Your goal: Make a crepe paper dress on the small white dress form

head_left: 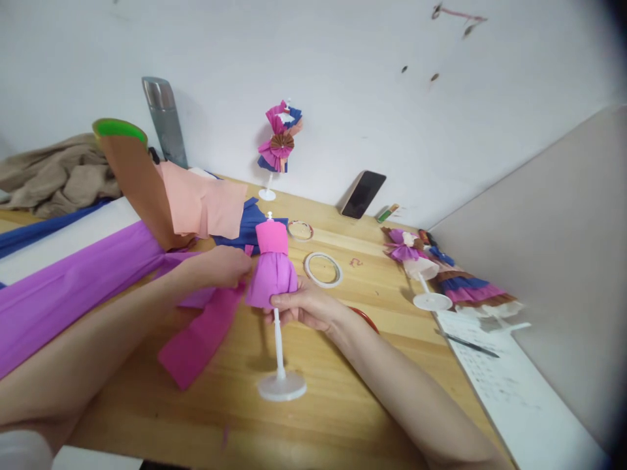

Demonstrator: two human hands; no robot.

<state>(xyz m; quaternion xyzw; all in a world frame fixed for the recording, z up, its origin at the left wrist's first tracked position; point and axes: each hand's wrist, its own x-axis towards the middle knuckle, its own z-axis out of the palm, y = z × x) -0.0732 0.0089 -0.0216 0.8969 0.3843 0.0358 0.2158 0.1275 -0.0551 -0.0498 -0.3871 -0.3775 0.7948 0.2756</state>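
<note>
Head view: small mannequin stand (280,352) upright on the wooden table (343,405), white round base near the front edge, thin pole up to a pink bust. The bust wears a paper dress (272,264): bright pink top, lilac gathered skirt.

Right hand (306,305) pinches the skirt hem from the right and below, fingers closed on the paper just beside the pole. Left hand (223,266) sits at the skirt's left side, fingers closed on the paper there; exact pinch point is hidden behind the fingers, cannot tell whether it grips skirt or the pink paper strip (203,339) that trails down-left from that spot across the table.

Left of the hands: long purple crepe sheet (73,287), peach sheet (206,205) over a brown roll (140,186), blue paper under them. Tape rings: white one (323,269) just behind the right hand, a clear one (300,230) further back.

Back by the wall: second dressed stand (278,140), steel flask (165,121), phone (363,194) leaning on the wall, beige cloth (53,173) far left.

Right side: two more dressed stands (426,267), one lying over, next to a white sheet with a pen (473,346).
</note>
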